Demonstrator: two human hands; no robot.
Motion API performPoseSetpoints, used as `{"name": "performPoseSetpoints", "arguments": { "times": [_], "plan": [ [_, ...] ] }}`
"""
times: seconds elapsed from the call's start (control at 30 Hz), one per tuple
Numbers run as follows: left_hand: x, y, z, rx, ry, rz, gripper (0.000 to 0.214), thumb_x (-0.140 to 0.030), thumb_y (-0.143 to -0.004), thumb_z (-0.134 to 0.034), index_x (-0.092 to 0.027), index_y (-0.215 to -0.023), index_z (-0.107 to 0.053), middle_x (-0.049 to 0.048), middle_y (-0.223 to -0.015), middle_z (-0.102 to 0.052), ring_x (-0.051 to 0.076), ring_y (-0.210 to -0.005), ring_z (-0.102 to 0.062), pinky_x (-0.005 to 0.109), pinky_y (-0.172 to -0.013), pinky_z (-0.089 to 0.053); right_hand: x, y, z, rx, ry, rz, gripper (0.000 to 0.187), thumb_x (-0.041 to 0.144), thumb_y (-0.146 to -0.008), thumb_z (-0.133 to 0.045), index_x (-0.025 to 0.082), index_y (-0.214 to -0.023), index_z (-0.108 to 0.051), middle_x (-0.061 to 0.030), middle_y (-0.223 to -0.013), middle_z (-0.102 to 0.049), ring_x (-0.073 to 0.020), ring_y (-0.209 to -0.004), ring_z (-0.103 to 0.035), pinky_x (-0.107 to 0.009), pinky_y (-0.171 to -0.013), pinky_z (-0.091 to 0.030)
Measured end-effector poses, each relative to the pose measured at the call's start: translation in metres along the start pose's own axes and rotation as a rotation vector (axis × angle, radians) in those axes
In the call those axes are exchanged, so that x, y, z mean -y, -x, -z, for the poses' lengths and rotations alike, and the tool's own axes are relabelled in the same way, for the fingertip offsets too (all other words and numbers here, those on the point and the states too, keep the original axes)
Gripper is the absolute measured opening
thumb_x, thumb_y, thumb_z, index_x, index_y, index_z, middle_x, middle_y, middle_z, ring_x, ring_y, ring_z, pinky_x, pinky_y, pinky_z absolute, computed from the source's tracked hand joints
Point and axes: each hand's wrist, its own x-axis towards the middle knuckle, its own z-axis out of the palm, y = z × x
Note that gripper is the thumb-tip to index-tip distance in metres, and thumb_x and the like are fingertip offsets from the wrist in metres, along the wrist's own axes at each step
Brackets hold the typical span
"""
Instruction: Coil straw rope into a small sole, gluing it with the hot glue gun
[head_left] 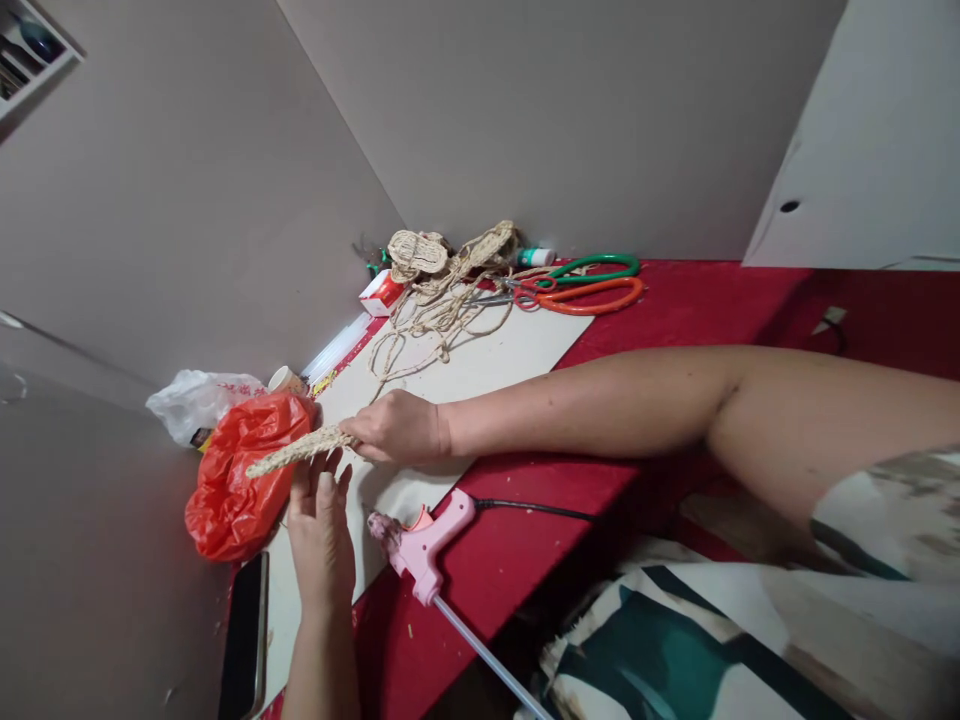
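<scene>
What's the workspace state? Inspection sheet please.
Surface: red table with pale board on it.
Job's things: woven straw strip, held; pink glue gun lying beside.
Clutter: straw cord pile, scissors, orange bag, white bag, phone.
Grips: right hand grip shut on strip's end; left hand open, fingertips touching strip.
Cables: black cord from glue gun across table.
Surroundings: grey walls, white panel.

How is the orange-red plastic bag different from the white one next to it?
The orange-red bag is plain and bulky, while the white bag looks flatter and carries red print. The orange-red bag lies right by the woven strip; the white bag sits further off. Both are crumpled thin plastic.
</scene>
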Motion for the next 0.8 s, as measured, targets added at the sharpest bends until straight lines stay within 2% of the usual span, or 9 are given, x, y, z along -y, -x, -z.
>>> {"name": "performPoseSetpoints", "arguments": {
  "times": [0.13, 0.23, 0.33, 0.47, 0.57, 0.67, 0.73, 0.8],
  "plan": [
    [0.000, -0.003, -0.001, -0.093, 0.104, 0.000, 0.029, -0.030, -0.085, -0.060, -0.026, -0.114, -0.061, 0.0069, -0.130, -0.056, 0.022, -0.119, -0.052, 0.041, -0.101, -0.039, 0.012, 0.006, -0.001, 0.080, 0.119, 0.102, 0.024, 0.023, -0.089, -0.043, 0.008, -0.103, -0.055, -0.0132, -0.090, -0.066, -0.0205, -0.077, -0.061, -0.030, -0.060, -0.036],
    [-0.004, -0.007, 0.002, -0.105, 0.193, -0.004, 0.028, -0.030, -0.084, -0.062, -0.024, -0.112, -0.062, 0.0073, -0.125, -0.060, 0.021, -0.115, -0.055, 0.040, -0.101, -0.040, 0.018, 0.009, 0.001, 0.094, 0.180, 0.190, 0.025, 0.026, -0.091, -0.041, 0.009, -0.103, -0.053, -0.0108, -0.089, -0.065, -0.0188, -0.079, -0.061, -0.029, -0.062, -0.039],
    [-0.005, -0.010, 0.007, -0.111, 0.234, 0.034, 0.031, -0.034, -0.083, -0.063, -0.021, -0.111, -0.063, 0.0075, -0.118, -0.063, 0.020, -0.110, -0.058, 0.036, -0.098, -0.042, 0.021, 0.011, 0.000, 0.068, 0.137, 0.233, 0.029, 0.034, -0.091, -0.043, 0.009, -0.100, -0.055, -0.0101, -0.088, -0.065, -0.0179, -0.079, -0.060, -0.029, -0.064, -0.040],
    [-0.003, -0.015, 0.015, -0.153, 0.218, 0.137, 0.028, -0.038, -0.080, -0.065, -0.018, -0.099, -0.068, 0.0057, -0.103, -0.069, 0.017, -0.097, -0.063, 0.030, -0.090, -0.047, 0.019, 0.012, -0.004, 0.007, 0.017, 0.244, 0.042, 0.049, -0.089, -0.044, 0.011, -0.097, -0.060, -0.0097, -0.085, -0.066, -0.0170, -0.073, -0.059, -0.028, -0.061, -0.037],
    [-0.003, -0.017, 0.018, -0.140, 0.222, 0.184, 0.024, -0.035, -0.080, -0.065, -0.018, -0.096, -0.069, 0.0049, -0.101, -0.070, 0.016, -0.098, -0.063, 0.029, -0.089, -0.048, 0.016, 0.010, -0.003, -0.063, -0.172, 0.158, 0.038, 0.044, -0.090, -0.043, 0.013, -0.090, -0.065, -0.0066, -0.080, -0.066, -0.0132, -0.070, -0.056, -0.026, -0.063, -0.036],
    [-0.005, -0.017, 0.017, -0.125, 0.234, 0.222, 0.026, -0.035, -0.082, -0.062, -0.019, -0.101, -0.068, 0.0058, -0.107, -0.069, 0.018, -0.103, -0.061, 0.030, -0.090, -0.047, 0.011, 0.003, -0.002, -0.132, -0.492, -0.064, 0.029, 0.035, -0.088, -0.048, 0.012, -0.081, -0.066, -0.0038, -0.074, -0.063, -0.0093, -0.067, -0.052, -0.024, -0.065, -0.036],
    [-0.005, -0.017, 0.016, -0.095, 0.247, 0.247, 0.028, -0.035, -0.083, -0.062, -0.020, -0.106, -0.067, 0.0061, -0.112, -0.067, 0.019, -0.107, -0.059, 0.033, -0.093, -0.046, 0.008, -0.001, -0.002, -0.120, -0.659, -0.196, 0.028, 0.033, -0.086, -0.051, 0.011, -0.076, -0.064, -0.0023, -0.068, -0.060, -0.0073, -0.061, -0.050, -0.022, -0.062, -0.037],
    [-0.005, -0.016, 0.016, -0.057, 0.258, 0.266, 0.030, -0.035, -0.083, -0.062, -0.021, -0.109, -0.066, 0.0063, -0.116, -0.066, 0.020, -0.110, -0.058, 0.036, -0.095, -0.045, 0.007, -0.004, -0.004, -0.074, -0.756, -0.260, 0.030, 0.035, -0.086, -0.051, 0.010, -0.073, -0.062, -0.0008, -0.063, -0.057, -0.0056, -0.054, -0.050, -0.020, -0.055, -0.038]
  ]
}}
